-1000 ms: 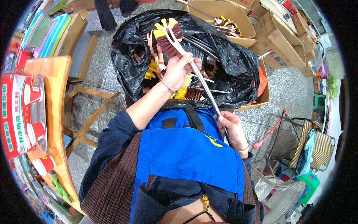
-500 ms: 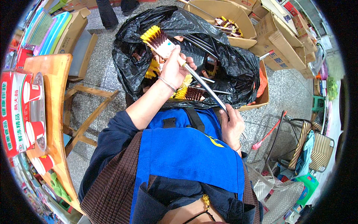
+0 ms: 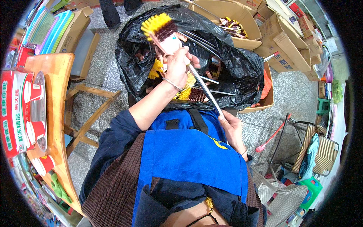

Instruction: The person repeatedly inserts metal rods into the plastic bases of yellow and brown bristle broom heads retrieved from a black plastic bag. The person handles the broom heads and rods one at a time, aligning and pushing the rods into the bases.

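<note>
I hold a long-handled floor brush (image 3: 170, 42) slantwise in front of me. Its pale head has yellow and dark brown bristles and points up and left over the open black plastic bag (image 3: 130, 49). My left hand (image 3: 178, 70) is closed round the head's base, where the silver pole (image 3: 205, 89) joins. Lower down, my right hand (image 3: 232, 129) is closed on the pole close to my lap; the pole's lower end is hidden there. Inside the bag lie several more brush heads (image 3: 194, 94) and metal poles (image 3: 202, 44).
The bag sits in a cardboard box (image 3: 267, 100). Behind it stands another box (image 3: 242, 42) holding brush heads, with more cartons (image 3: 281, 47) to its right. A wooden table (image 3: 56, 72) with red-and-white paper cups (image 3: 36, 130) is at left. A red stick-like tool (image 3: 274, 137) lies at right.
The brush head has turned and risen slightly, so its yellow bristles now fan out more. My right hand has shifted a little to the left on the pole, its thumb now lying along it.
</note>
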### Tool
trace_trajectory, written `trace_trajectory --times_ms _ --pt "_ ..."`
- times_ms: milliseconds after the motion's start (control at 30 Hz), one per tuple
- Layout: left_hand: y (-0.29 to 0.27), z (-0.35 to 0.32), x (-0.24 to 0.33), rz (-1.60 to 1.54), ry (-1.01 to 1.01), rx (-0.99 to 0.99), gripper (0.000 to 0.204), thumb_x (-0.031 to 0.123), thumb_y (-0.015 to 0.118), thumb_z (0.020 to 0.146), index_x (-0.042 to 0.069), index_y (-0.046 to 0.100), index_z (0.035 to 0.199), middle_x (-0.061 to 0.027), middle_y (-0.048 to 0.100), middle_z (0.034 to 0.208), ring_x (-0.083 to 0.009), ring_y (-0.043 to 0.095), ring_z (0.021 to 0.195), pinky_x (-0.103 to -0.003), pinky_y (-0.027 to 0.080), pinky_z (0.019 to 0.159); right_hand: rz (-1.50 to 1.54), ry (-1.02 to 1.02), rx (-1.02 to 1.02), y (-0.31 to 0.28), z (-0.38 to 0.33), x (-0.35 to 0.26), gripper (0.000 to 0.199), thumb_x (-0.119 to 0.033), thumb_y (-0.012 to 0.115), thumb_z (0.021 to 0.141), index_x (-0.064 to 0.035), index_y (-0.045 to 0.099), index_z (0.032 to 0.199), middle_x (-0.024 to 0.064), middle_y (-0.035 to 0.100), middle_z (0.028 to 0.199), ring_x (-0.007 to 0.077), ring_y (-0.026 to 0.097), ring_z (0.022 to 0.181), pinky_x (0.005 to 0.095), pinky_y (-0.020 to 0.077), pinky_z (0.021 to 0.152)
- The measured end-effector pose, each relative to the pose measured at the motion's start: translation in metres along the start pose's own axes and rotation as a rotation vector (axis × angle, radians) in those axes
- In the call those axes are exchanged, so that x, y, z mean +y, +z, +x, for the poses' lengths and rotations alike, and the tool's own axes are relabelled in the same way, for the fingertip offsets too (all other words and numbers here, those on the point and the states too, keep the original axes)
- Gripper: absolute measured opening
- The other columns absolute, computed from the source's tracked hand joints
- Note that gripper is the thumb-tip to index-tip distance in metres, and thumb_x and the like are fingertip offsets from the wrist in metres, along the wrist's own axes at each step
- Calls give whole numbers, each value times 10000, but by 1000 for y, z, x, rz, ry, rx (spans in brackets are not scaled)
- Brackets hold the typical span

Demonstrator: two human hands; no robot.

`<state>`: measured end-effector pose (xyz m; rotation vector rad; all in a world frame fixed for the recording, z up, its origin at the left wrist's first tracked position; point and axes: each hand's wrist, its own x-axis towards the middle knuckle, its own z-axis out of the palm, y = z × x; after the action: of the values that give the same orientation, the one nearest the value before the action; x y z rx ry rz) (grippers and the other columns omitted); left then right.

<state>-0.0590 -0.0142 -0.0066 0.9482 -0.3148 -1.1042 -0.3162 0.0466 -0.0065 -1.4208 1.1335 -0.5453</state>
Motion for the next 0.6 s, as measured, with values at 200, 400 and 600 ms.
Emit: trace_trajectory --times_ms 200,400,600 --pt "1 -2 3 -249 -35 -289 309 300 474 944 113 424 703 -69 490 586 -207 493 543 -408 473 654 405 401 -294 -17 1 -16 282 -208 554 948 -30 621 1156 -92 414 637 -8 305 521 149 206 444" --pt "-4 0 1 -290 -120 -118 289 314 470 943 132 421 725 -41 457 598 -191 463 568 -404 444 660 -692 -423 351 -1 9 -11 236 -174 656 850 -113 651 1078 123 553 682 275 546 557 385 423 525" --pt "-2 2 4 -338 -115 -122 294 307 462 954 145 404 716 1 386 576 -148 376 526 -349 410 634 38 76 -73 1 13 -18 256 -193 606 911 -17 646 1092 -37 480 606 67 418 530 253 344 462"
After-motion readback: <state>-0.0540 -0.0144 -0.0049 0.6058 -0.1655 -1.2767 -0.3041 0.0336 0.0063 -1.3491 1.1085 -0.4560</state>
